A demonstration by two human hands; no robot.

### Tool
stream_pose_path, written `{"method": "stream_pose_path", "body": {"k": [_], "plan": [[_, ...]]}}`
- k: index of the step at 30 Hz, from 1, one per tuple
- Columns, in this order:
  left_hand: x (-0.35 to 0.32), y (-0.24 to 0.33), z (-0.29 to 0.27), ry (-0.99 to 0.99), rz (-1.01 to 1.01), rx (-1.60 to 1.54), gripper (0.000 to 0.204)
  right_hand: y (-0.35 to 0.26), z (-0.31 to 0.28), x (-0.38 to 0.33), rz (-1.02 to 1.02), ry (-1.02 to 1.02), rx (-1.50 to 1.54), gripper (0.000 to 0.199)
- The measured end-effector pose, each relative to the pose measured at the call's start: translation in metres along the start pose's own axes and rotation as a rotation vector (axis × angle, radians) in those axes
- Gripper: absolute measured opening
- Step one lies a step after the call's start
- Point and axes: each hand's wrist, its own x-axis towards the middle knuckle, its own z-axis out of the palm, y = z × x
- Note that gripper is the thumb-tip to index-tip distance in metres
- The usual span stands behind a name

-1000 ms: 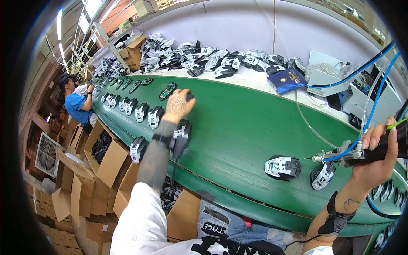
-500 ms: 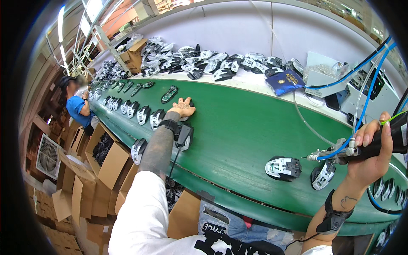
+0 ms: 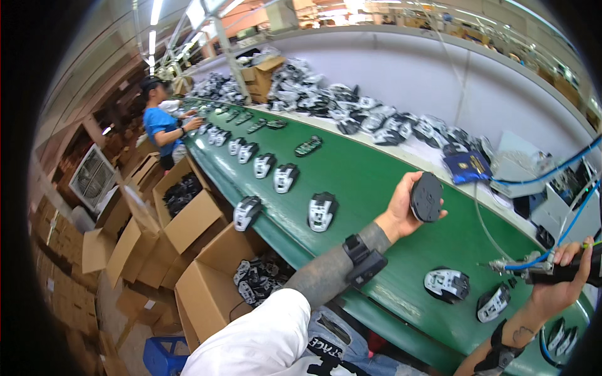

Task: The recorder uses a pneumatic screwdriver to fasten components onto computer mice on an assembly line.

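Observation:
My left hand (image 3: 401, 205) is closed around a computer mouse (image 3: 426, 197), raised above the green conveyor belt (image 3: 360, 188) with its black underside showing. In my right hand (image 3: 560, 289), at the right edge, is a black powered screwdriver (image 3: 564, 271) with a metal tip assembly and a blue air hose; its tip points left. Below and left of that tool, a white-and-black mouse shell (image 3: 446, 285) and a second mouse shell (image 3: 493, 303) lie on the belt. Nearer the left, another mouse shell (image 3: 322, 212) sits by itself.
More mouse shells (image 3: 285, 178) and green circuit boards (image 3: 308, 146) line the belt leftward. Piled mouse parts (image 3: 382, 122), a blue pouch (image 3: 468, 167) and a white box (image 3: 520, 160) occupy the back shelf. A co-worker in blue (image 3: 160, 125) stands far left. Open cartons (image 3: 204, 294) flank the belt.
My left hand has come off the belt and moved right, now gripping a mouse. The right hand with the screwdriver sits lower in view. The whole view has swung left.

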Motion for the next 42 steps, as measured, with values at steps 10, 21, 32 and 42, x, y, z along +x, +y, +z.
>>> {"method": "stream_pose_path", "body": {"k": [10,21,32,42], "plan": [[-0.023,-0.093,0.013,-0.023,-0.239,0.024,0.049,0.01,0.027,-0.003,-0.068,-0.053,0.19,0.034],[-0.038,-0.105,0.024,-0.041,-0.309,0.032,0.057,0.006,0.017,-0.004,-0.043,-0.112,0.14,0.033],[-0.021,-0.093,0.01,0.182,-0.134,0.219,0.053,-0.004,0.024,-0.003,-0.071,-0.06,0.126,0.032],[-0.03,-0.089,0.019,-0.01,-0.147,0.073,0.056,0.013,0.032,-0.007,-0.108,0.026,0.085,0.029]]}}
